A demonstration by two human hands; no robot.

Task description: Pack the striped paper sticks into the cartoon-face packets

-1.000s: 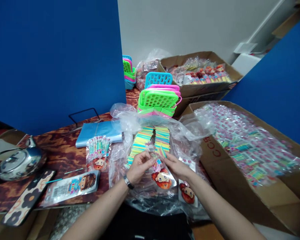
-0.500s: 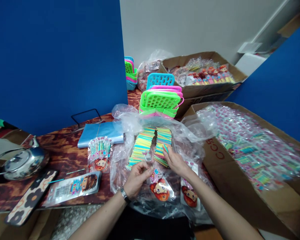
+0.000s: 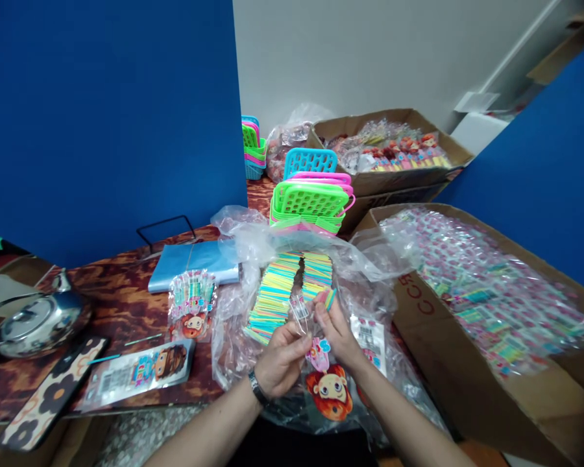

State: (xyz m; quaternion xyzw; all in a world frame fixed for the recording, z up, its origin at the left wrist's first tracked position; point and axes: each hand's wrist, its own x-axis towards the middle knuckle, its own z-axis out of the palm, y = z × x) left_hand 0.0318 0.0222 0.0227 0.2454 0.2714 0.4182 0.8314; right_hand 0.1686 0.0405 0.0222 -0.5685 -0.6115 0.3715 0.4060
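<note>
My left hand is closed on a clear printed bag with a red-haired cartoon figure, its upper end rising past my fingers. Pinched in my right hand are a few thin coloured sticks, held close to that bag's upper end. Beyond both hands, a pile of yellow, green and blue sticks lies in two rows inside a large crumpled clear plastic bag. Another printed bag lies partly hidden beneath my right forearm.
Stacked green, pink and blue plastic baskets stand behind the sticks. On the right, a cardboard box holds many filled packets; another box sits farther back. At left are a metal kettle, a flower-patterned phone case and blue plastic sheets.
My right hand has lifted a few sticks off the pile and brought them toward the left hand's bag. The left hand and bag have shifted slightly right.
</note>
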